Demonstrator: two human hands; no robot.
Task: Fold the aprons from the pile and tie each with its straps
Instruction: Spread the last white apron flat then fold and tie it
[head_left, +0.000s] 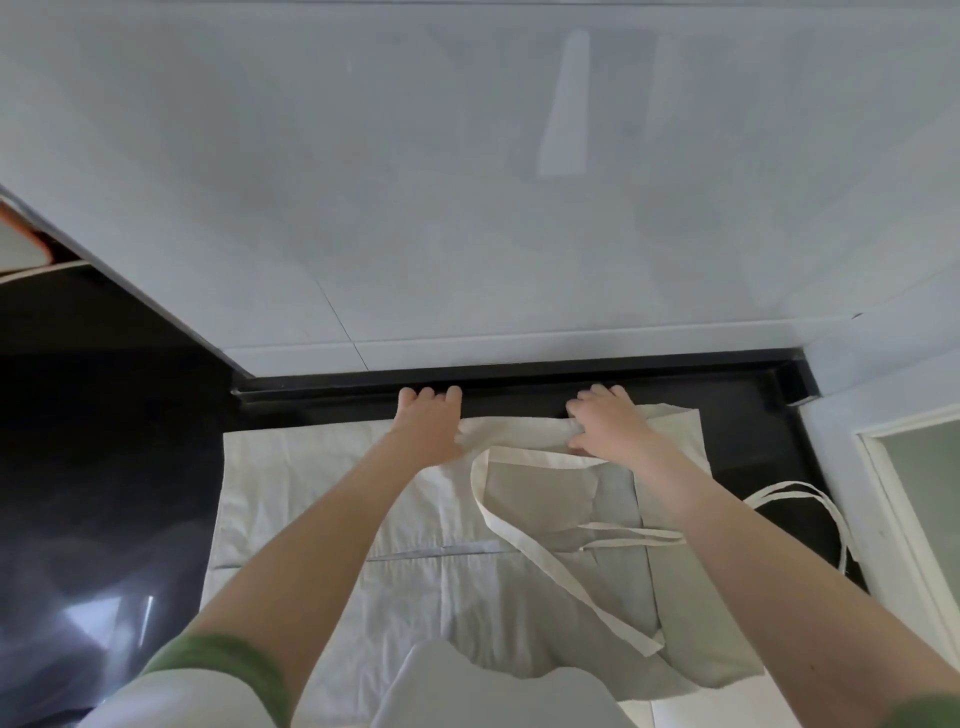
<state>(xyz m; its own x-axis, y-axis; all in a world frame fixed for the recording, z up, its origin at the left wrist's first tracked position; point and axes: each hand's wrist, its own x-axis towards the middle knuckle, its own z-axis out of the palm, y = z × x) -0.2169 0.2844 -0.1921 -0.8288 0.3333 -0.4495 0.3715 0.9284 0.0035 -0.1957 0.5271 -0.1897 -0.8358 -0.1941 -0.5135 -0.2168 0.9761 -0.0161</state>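
A cream apron (311, 499) lies spread on the black countertop (104, 467). Its right part is folded over, showing a greyer layer (613, 587). A neck loop strap (524, 540) lies across that fold, and thin waist straps (810, 499) trail off to the right. My left hand (428, 423) rests at the apron's far edge, fingers curled over it by the counter's back lip. My right hand (605, 421) grips a bunched fold of fabric at the far edge.
A pale tiled wall (467, 208) rises just behind the counter's raised black back lip (519, 382). A white frame (893, 519) borders the counter on the right. More white cloth (467, 691) sits at the near edge by my body.
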